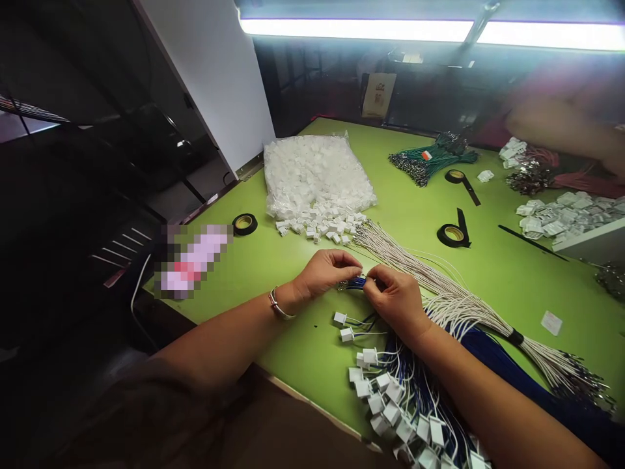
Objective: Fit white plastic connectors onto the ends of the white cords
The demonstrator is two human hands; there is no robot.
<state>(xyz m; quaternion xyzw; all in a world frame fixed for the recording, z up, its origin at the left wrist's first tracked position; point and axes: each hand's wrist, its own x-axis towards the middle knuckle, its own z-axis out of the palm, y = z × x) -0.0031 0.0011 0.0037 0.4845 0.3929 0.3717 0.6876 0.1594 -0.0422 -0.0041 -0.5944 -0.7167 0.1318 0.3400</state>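
Note:
My left hand (326,272), with a bracelet on the wrist, is closed in a pinch over the middle of the table. Close beside it, my right hand (396,301) is closed too, its thumb and fingertips almost meeting the left ones. What sits between the fingertips is too small and hidden to name. Blue wires (352,284) with metal tips show just under both hands. Below my right forearm lies a heap of white connectors (390,412) crimped onto blue and white wires. A long bundle of white wires (407,257) runs behind my right hand.
A clear bag of white connector housings (315,170) spills onto the green table (288,332). Black tape rolls (245,225) lie around. Green wires (432,159) and more housings (569,212) are at the back and right. Another person's blurred arm (561,127) reaches in.

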